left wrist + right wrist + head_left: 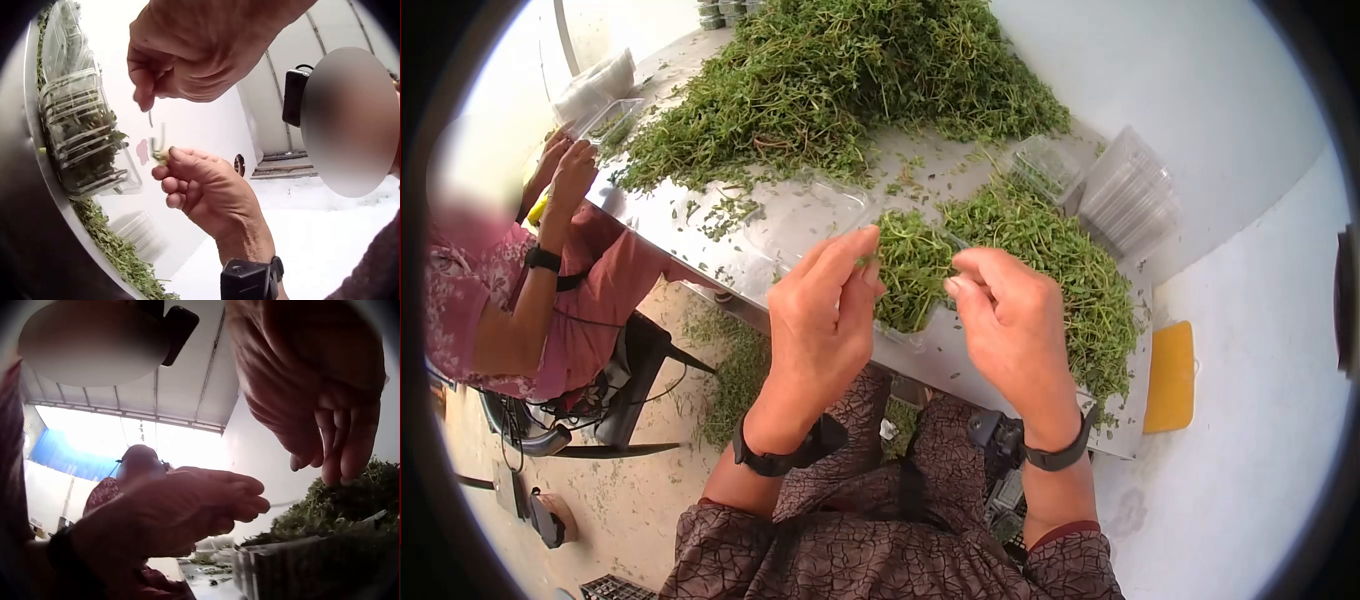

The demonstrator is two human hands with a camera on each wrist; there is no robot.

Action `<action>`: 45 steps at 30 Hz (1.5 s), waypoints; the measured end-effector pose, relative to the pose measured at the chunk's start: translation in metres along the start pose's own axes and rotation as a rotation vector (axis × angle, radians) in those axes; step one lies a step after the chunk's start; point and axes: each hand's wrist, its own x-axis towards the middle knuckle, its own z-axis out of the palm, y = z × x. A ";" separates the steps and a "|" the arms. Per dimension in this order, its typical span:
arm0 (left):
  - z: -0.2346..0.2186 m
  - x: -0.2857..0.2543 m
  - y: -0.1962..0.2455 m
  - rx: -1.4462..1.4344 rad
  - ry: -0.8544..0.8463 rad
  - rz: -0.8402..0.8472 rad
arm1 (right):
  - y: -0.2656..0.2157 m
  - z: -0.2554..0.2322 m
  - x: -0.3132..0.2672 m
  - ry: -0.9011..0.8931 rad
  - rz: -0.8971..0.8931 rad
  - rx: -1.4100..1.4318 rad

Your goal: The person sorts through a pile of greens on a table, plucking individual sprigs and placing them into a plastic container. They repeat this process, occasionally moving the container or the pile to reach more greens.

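In the head view my left hand (822, 310) pinches a small green bit (863, 260) between thumb and fingers. Level with it, a gap away, my right hand (1018, 318) has its thumb and forefinger together. The left wrist view shows a thin stem (150, 119) at the tips of my left hand (194, 50), while my right hand (209, 194) pinches a short sprig (161, 155). Below and between the hands, a clear plastic box holds green sprigs (912, 265). In the right wrist view my right hand (312, 381) is above my left hand (169, 509).
A large heap of greens (850, 80) covers the table's back, and a smaller pile (1080, 290) lies at right. Stacked clear boxes (1130, 195) stand against the wall beside a yellow board (1169, 377). Another person (510, 300) sits at left, hands near a clear tray (612, 125).
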 end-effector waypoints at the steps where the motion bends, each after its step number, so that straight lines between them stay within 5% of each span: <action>1: 0.002 0.000 -0.002 -0.017 -0.017 -0.045 | 0.006 0.002 -0.001 0.000 0.002 0.000; 12: -0.019 -0.039 -0.009 -0.004 0.000 0.090 | 0.059 -0.033 -0.029 0.103 0.185 -0.313; 17: -0.014 -0.058 -0.005 -0.024 -0.050 0.124 | 0.076 -0.024 -0.036 -0.111 0.104 -0.478; 25: -0.010 -0.071 0.000 0.040 -0.202 0.197 | 0.083 -0.019 -0.027 -0.207 -0.009 -0.709; 31: -0.009 -0.067 0.004 0.024 -0.239 0.225 | 0.062 -0.046 -0.029 -0.027 0.050 -0.478; 33: -0.006 -0.066 0.008 0.003 -0.232 0.211 | 0.041 -0.051 -0.033 -0.111 0.217 -0.220; 37: 0.001 -0.058 0.018 0.043 -0.140 0.372 | 0.017 -0.050 -0.055 -0.213 0.166 -0.078; 39: -0.001 -0.060 0.019 0.142 -0.311 0.481 | 0.010 -0.046 -0.068 -0.340 0.137 0.030; 45: -0.004 -0.075 0.016 0.237 -0.431 0.506 | 0.007 -0.032 -0.099 -0.412 0.090 0.172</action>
